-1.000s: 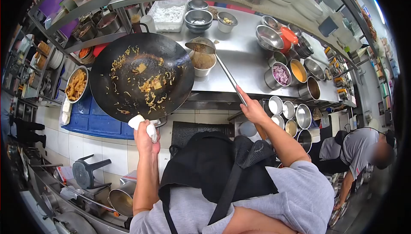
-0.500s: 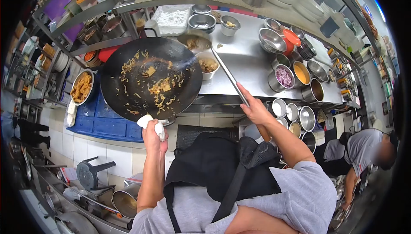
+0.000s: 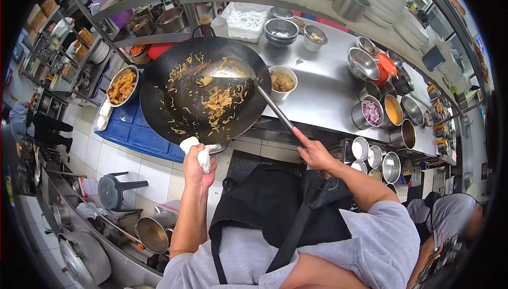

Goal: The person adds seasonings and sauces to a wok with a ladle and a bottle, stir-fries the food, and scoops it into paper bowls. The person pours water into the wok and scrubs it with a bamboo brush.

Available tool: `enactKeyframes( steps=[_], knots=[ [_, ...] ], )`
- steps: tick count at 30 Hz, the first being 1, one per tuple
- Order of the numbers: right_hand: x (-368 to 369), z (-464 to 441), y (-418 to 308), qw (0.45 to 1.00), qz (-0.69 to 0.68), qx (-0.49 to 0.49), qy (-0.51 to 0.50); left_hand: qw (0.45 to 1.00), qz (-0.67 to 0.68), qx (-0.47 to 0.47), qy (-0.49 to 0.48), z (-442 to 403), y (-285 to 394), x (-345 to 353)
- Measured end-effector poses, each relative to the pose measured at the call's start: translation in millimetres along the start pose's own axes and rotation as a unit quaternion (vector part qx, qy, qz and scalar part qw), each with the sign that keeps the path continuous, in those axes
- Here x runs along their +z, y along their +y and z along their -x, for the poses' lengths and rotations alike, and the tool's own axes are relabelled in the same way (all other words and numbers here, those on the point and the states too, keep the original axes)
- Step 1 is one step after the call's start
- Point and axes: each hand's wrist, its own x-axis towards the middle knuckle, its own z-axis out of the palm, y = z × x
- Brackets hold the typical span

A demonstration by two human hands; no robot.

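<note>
A white cloth (image 3: 203, 157) is bunched in my left hand (image 3: 199, 168), which grips the near side of a large black wok (image 3: 159, 114). Noodles and bits of food (image 3: 218, 104) lie scattered in the wok. My right hand (image 3: 316, 154) is closed around the long handle of a metal ladle (image 3: 276, 110), its bowl blurred over the wok's far right part. Just right of the wok stands a white bowl (image 3: 283, 81) of brownish food. On the left, a bowl of fried pieces (image 3: 122, 87) sits beside a blue surface (image 3: 153, 140).
Stacked metal bowls (image 3: 281, 30), a white tray of powder (image 3: 244, 20) and a pot of chopped onion (image 3: 368, 113) stand on the steel counter (image 3: 323, 96). A shelf runs overhead. A co-worker (image 3: 450, 215) bends at the right; another person (image 3: 32, 125) is far left. A stool (image 3: 114, 191) stands behind.
The ladle has moved left from above the white bowl to over the wok, with my right hand on it. The wok and counter appear shifted rightward in view.
</note>
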Motion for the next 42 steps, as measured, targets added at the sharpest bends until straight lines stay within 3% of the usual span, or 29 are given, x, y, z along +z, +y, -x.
enactKeyframes(
  steps=[3,6,7,11,12,14,16,17,21,23,25,27,29,30,32,35,37,39,42],
  knots=[
    [6,-19,19,0.998,0.003,0.03,-0.058,0.999,-0.027,0.022,0.002,-5,-7,-2],
    [-2,-51,26,0.998,0.035,-0.046,0.03,0.996,-0.062,0.065,-0.019,-2,-6,-4],
    [-14,-69,8,1.0,-0.003,0.028,0.008,0.993,-0.09,0.082,-0.011,1,-6,-1],
    [-36,-132,-45,0.993,0.078,0.078,0.038,0.99,-0.089,0.108,-0.018,2,-18,8],
    [-38,-127,-49,0.993,0.075,0.08,0.039,0.989,-0.094,0.114,-0.012,1,-20,9],
    [-35,-118,-55,0.99,0.104,0.083,-0.052,0.989,-0.099,0.112,-0.02,1,-15,12],
    [-35,-86,-22,0.982,0.166,0.015,-0.089,0.99,-0.1,0.099,-0.012,-1,-11,13],
    [-48,-69,-20,0.961,0.232,0.062,-0.134,0.991,-0.099,0.087,0.001,-2,-7,12],
    [-104,-26,56,0.917,0.39,-0.013,-0.081,0.994,-0.081,0.066,-0.016,-9,-8,2],
    [-109,-34,30,0.921,0.388,-0.016,-0.038,0.995,-0.074,0.061,-0.018,-12,-7,1],
    [-79,-51,16,0.957,0.282,-0.063,0.02,0.996,-0.073,0.053,-0.022,-11,-8,4],
    [-46,-65,-20,0.987,0.159,-0.011,-0.027,0.994,-0.089,0.061,-0.004,-5,-8,16],
    [-27,-68,-35,0.991,0.119,-0.038,-0.048,0.994,-0.094,0.059,-0.013,-3,-8,20],
    [-30,-63,-40,0.988,0.14,-0.029,-0.067,0.993,-0.098,0.057,-0.023,-3,-7,20],
    [-39,-50,17,0.975,0.21,-0.051,-0.049,0.995,-0.082,0.045,-0.034,-4,-4,15],
    [-103,-12,88,0.933,0.35,-0.077,0.039,0.997,-0.052,0.042,-0.039,-3,-8,21],
    [-139,-6,91,0.902,0.423,-0.042,0.069,0.996,-0.066,0.055,-0.012,-3,-12,28],
    [-146,-20,71,0.91,0.411,-0.013,0.061,0.996,-0.07,0.056,-0.018,-4,-15,32],
    [-97,-58,66,0.955,0.293,0.015,0.053,0.995,-0.074,0.063,-0.025,-7,-21,39]
  ],
)
